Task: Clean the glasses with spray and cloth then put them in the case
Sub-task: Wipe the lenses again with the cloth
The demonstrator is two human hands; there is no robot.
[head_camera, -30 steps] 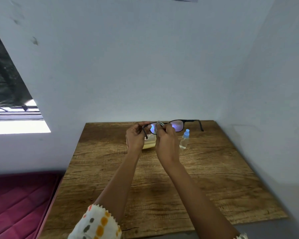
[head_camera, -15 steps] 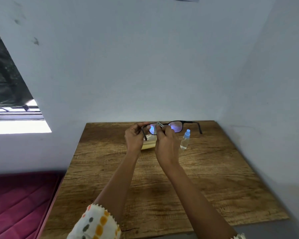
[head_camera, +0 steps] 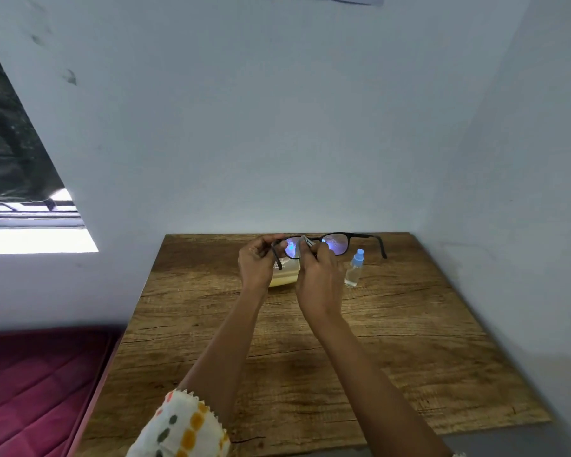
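Black-framed glasses [head_camera: 337, 244] are held up above the far part of the wooden table [head_camera: 393, 341], temples unfolded. My left hand [head_camera: 256, 263] pinches the frame at its left end. My right hand [head_camera: 318, 275] pinches a small grey cloth [head_camera: 305, 240] against the left lens. A small clear spray bottle [head_camera: 354, 269] with a blue cap stands upright on the table just right of my right hand. A pale yellow case [head_camera: 284, 273] lies on the table behind and between my hands, mostly hidden by them.
The table stands in a corner, with a white wall behind it and another along its right edge. A dark red mattress [head_camera: 37, 384] lies to the left, below table height. A window opening [head_camera: 20, 206] is at the far left.
Both hands and the glasses have stayed in nearly the same place; the cloth under my right fingers has shifted slightly on the left lens.
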